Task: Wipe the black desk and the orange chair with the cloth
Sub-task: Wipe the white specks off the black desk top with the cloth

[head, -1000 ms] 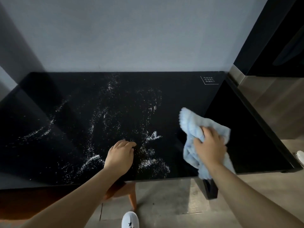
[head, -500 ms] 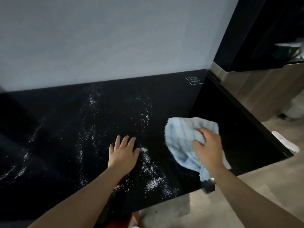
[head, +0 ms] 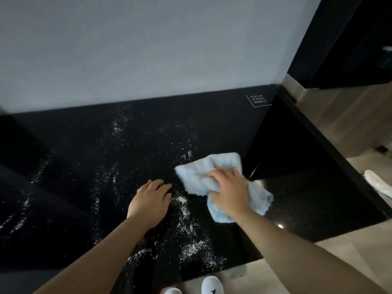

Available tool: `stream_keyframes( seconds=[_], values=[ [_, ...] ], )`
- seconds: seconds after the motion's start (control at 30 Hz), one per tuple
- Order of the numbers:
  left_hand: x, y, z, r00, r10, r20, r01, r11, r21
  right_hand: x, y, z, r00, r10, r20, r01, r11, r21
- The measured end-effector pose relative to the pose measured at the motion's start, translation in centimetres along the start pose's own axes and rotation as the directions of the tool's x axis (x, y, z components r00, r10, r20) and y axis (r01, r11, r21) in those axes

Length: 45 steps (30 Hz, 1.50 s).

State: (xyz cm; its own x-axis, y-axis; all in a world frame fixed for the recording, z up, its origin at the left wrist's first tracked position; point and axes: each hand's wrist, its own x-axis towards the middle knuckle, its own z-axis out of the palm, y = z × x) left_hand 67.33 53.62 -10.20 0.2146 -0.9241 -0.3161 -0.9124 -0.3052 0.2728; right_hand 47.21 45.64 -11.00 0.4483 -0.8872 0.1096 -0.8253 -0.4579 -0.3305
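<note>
The black desk fills the middle of the view, and streaks of white powder lie across its top. My right hand presses a light blue cloth flat on the desk, right of centre. My left hand rests palm down on the desk just left of the cloth, fingers together and holding nothing. A small heap of powder lies between the two hands. The orange chair is out of sight.
A grey wall rises behind the desk. A dark cabinet and a wooden panel stand at the right. My white shoes show below the desk's front edge, and a white object lies on the floor at the right.
My right hand has slid the cloth leftward and further onto the desk, spreading it flat. My left hand has stayed on the desk. The view has moved closer and the orange chair has dropped out of sight.
</note>
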Motion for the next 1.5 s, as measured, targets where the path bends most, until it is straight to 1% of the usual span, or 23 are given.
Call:
stream_keyframes(
  seconds=[0.03, 0.1, 0.2, 0.27, 0.3, 0.33, 0.37, 0.47, 0.53, 0.63, 0.7, 0.77, 0.8, 0.87, 0.93, 1.0, 1.1, 1.17, 1.23, 1.27, 1.33, 1.4, 1.5],
  values=[
    [0.1, -0.2, -0.1, 1.000, -0.001, -0.001, 0.001, 1.000, -0.014, -0.4, -0.4, 0.2, 0.996, -0.084, -0.031, 0.086, 0.993, 0.086],
    [0.5, -0.5, -0.6, 1.000, -0.004, -0.002, 0.004, 0.997, -0.074, 0.0, 0.5, -0.4, 0.983, -0.066, -0.172, 0.105, 0.969, 0.225],
    [1.1, -0.9, -1.3, 0.999, -0.048, -0.008, 0.047, 0.997, -0.067, 2.2, 4.9, -2.4, 0.919, 0.211, -0.334, -0.150, 0.969, 0.198],
    [1.3, -0.8, -1.2, 0.991, -0.120, 0.059, 0.119, 0.992, 0.030, 3.9, 8.0, -3.4, 0.853, 0.485, -0.192, -0.492, 0.871, 0.010],
    [1.4, -0.7, -1.1, 0.982, -0.156, 0.104, 0.150, 0.987, 0.065, 4.5, 9.0, -3.8, 0.776, 0.625, -0.087, -0.631, 0.773, -0.068],
    [1.6, -0.6, -1.0, 0.974, -0.179, 0.137, 0.169, 0.982, 0.079, 5.1, 9.7, -4.0, 0.701, 0.713, -0.009, -0.708, 0.695, -0.123],
    [1.7, -0.5, -1.0, 0.971, -0.184, 0.156, 0.173, 0.982, 0.078, 5.6, 10.1, -3.9, 0.670, 0.742, 0.031, -0.730, 0.666, -0.153],
    [2.1, -0.8, -1.6, 0.971, -0.163, 0.178, 0.156, 0.986, 0.051, 7.1, 9.2, -3.2, 0.772, 0.624, 0.122, -0.610, 0.781, -0.138],
    [2.2, -1.1, -1.9, 0.970, -0.149, 0.190, 0.143, 0.989, 0.041, 7.4, 6.7, -2.5, 0.849, 0.517, 0.110, -0.501, 0.854, -0.143],
    [2.3, -1.3, -1.8, 0.975, -0.140, 0.175, 0.136, 0.990, 0.036, 5.9, 1.5, -0.5, 0.976, 0.214, 0.049, -0.203, 0.964, -0.174],
    [2.2, -1.3, -1.4, 0.978, -0.138, 0.156, 0.133, 0.990, 0.040, 4.4, -1.0, 0.7, 0.996, -0.082, 0.033, 0.083, 0.997, -0.008],
    [2.1, -1.4, -1.3, 0.981, -0.136, 0.139, 0.131, 0.990, 0.043, 4.2, -0.6, 0.5, 0.968, -0.237, -0.088, 0.248, 0.956, 0.157],
    [2.1, -1.4, -1.3, 0.981, -0.137, 0.135, 0.132, 0.990, 0.046, 4.5, 0.5, 0.1, 0.964, -0.214, -0.161, 0.241, 0.955, 0.175],
    [2.0, -1.4, -1.2, 0.981, -0.140, 0.132, 0.135, 0.990, 0.048, 5.0, 3.3, -1.3, 0.976, 0.037, -0.214, -0.016, 0.995, 0.099],
    [2.0, -1.2, -1.2, 0.981, -0.140, 0.131, 0.136, 0.990, 0.043, 5.1, 6.2, -2.6, 0.909, 0.400, -0.117, -0.411, 0.906, -0.100],
    [2.0, -1.2, -1.2, 0.981, -0.145, 0.127, 0.141, 0.989, 0.039, 4.2, 6.5, -3.0, 0.828, 0.560, 0.022, -0.540, 0.808, -0.234],
    [1.9, -1.2, -1.2, 0.981, -0.154, 0.116, 0.149, 0.988, 0.047, 2.7, 3.8, -0.7, 0.911, 0.407, 0.071, -0.375, 0.887, -0.270],
    [1.7, -0.7, -1.0, 0.981, -0.170, 0.094, 0.166, 0.985, 0.049, 0.9, 1.3, 0.7, 0.993, 0.120, 0.008, -0.115, 0.968, -0.225],
    [1.5, 0.1, -0.9, 0.977, -0.202, 0.071, 0.201, 0.979, 0.022, -0.4, -0.4, 1.1, 0.989, -0.133, -0.066, 0.124, 0.984, -0.129],
    [1.4, 0.4, -0.9, 0.975, -0.211, 0.072, 0.211, 0.977, 0.007, -0.6, -0.5, 0.9, 0.977, -0.185, -0.105, 0.174, 0.979, -0.104],
    [1.2, 0.7, -0.9, 0.974, -0.207, 0.091, 0.208, 0.978, -0.006, -0.3, 0.8, -0.6, 0.975, -0.110, -0.193, 0.096, 0.992, -0.080],
    [0.6, 0.8, -0.6, 0.979, -0.177, 0.105, 0.180, 0.984, -0.017, -0.3, 4.1, -2.5, 0.951, 0.141, -0.276, -0.178, 0.977, -0.115],
    [-0.6, 0.8, 0.3, 0.987, -0.137, 0.085, 0.138, 0.990, -0.007, -2.6, 8.3, -4.4, 0.851, 0.498, -0.168, -0.525, 0.800, -0.290]
  ],
)
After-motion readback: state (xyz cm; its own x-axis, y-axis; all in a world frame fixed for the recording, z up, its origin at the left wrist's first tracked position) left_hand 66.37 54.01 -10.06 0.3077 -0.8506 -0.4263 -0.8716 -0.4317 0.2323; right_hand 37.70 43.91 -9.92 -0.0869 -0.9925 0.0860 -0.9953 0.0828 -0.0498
